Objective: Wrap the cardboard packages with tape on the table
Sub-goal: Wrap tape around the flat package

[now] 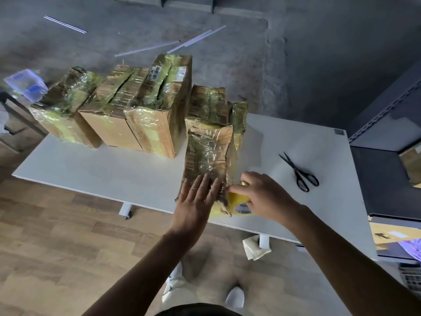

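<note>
One package (208, 151) sits with its near end at the front edge of the table (91, 165). The left hand (196, 201) presses flat on it, fingers straight. Just right of the package, the right hand (262, 197) grips a tape roll (238, 200). A hard pull could drag the package over that edge.

Black scissors (294, 168), white strips (147, 48) on grey floor (296, 53), clear plastic box (26, 84), grey shelving (385, 111) at right.
</note>
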`<state>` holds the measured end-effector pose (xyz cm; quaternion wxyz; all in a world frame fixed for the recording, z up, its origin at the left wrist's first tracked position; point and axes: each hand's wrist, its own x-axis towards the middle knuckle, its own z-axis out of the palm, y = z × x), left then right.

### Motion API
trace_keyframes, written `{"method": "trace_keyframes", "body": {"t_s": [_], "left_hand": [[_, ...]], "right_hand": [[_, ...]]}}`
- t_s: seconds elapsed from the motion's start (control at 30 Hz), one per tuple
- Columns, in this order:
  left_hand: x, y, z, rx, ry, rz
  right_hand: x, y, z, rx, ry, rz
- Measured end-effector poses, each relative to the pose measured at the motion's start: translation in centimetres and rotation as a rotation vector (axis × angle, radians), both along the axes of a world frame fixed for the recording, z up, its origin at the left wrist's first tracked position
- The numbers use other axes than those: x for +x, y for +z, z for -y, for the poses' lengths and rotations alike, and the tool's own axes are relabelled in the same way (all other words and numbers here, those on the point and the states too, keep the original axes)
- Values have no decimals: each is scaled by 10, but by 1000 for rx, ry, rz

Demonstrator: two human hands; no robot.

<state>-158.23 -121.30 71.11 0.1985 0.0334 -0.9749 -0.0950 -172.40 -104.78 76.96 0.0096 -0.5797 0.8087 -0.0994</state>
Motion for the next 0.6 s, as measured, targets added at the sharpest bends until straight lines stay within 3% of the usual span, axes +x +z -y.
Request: {"method": "trace_keyframes", "body": {"t_s": [0.1, 0.3, 0.37, 0.47, 0.6], "left_hand": [[6, -7, 17, 132, 19, -90], [24, 1, 36, 327, 75, -56], [24, 1, 32, 367, 87, -59], [23, -2, 30, 405, 108, -87], [24, -4, 27, 457, 137, -121]], "right_hand": [[2, -3, -6, -69, -37, 86], [16, -12, -11, -224, -158, 509], [13, -10, -10, -276, -166, 554], [0, 2, -10, -181, -68, 370], [-18, 16, -17, -39, 67, -55]]}}
